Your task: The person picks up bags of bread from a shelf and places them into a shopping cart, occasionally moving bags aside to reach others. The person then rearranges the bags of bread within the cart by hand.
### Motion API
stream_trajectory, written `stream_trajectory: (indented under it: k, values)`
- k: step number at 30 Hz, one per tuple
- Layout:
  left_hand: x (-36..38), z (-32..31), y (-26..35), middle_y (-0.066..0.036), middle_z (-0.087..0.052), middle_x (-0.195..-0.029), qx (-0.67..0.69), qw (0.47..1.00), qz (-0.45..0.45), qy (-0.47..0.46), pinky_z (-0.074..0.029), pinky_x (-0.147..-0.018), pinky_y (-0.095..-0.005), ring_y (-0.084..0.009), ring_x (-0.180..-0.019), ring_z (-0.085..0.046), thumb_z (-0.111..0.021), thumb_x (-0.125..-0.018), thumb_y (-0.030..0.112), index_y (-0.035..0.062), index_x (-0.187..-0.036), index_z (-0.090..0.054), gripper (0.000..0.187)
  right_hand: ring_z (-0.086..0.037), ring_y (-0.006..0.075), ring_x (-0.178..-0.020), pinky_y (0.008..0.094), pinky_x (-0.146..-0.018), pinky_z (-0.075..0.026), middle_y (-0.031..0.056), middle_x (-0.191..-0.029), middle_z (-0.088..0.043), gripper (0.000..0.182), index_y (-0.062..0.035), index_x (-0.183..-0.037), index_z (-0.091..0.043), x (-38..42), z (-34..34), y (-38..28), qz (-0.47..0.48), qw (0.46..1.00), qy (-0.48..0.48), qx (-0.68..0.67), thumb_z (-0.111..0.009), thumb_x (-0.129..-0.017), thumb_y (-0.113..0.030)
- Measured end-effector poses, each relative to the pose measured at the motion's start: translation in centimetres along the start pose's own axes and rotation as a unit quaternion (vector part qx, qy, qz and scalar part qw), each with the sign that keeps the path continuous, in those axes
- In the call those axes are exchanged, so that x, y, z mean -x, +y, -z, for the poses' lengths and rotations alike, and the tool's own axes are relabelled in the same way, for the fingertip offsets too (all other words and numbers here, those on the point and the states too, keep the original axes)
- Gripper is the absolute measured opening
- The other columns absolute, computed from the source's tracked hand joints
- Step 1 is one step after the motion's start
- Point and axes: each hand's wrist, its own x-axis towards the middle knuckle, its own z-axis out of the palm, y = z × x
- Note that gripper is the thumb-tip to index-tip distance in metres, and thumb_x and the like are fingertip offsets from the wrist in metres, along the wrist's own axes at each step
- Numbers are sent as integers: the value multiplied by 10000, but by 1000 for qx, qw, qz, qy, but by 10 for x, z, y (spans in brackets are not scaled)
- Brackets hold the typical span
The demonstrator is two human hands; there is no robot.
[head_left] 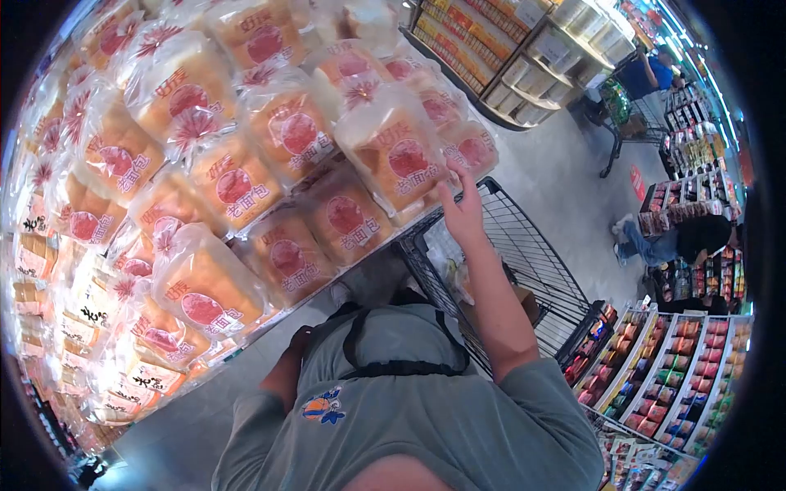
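My right hand (463, 204) reaches up to the right edge of a bagged bread loaf (397, 151) at the near right of the display. Its fingers are apart, with the fingertips at the clear wrapper. The loaf rests on other bagged loaves and has a red round print. Low at my left side, my left hand (301, 337) hangs near my shirt; its fingers are too dark and hidden to make out.
A black wire shopping cart (540, 245) stands beside my right forearm, with a cardboard box inside. Bagged bread (205, 278) fills the stand at left. Packaged-goods shelves (663, 368) are at lower right. Two people stand farther right, one near another cart (643, 123).
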Motion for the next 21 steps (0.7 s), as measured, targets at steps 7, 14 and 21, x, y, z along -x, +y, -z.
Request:
stream_trajectory:
  k: [7,14,21]
  values:
    - [-1,-19,36,-120,-680,-1065,-138,990,-27,8,-487,-886,-357,-220,-974,-644,-585,-903,194,145,-1188,-594,289,-558,214,-1102,328,-983,-409,120,-1138,-611,311,-12,-1163,-567,34,61,68,-108,992,5,-73,-644,-887,-133]
    - [-8,-30,60,-176,-661,-1103,-248,968,-44,13,-487,-905,-381,-304,-1042,-636,-589,-895,292,126,-1145,-622,302,-567,208,-1038,337,-941,-432,106,-1076,-604,296,-12,-1126,-577,27,78,62,-93,990,-6,-106,-666,-873,-137]
    - [45,-43,114,-167,-667,-1096,-173,981,6,85,-492,-900,-388,-315,-1030,-639,-599,-877,335,127,-1103,-647,312,-548,316,-1024,376,-915,-431,158,-1102,-560,445,-20,-1160,-546,-61,26,-35,93,994,-26,-48,-709,-835,-277]
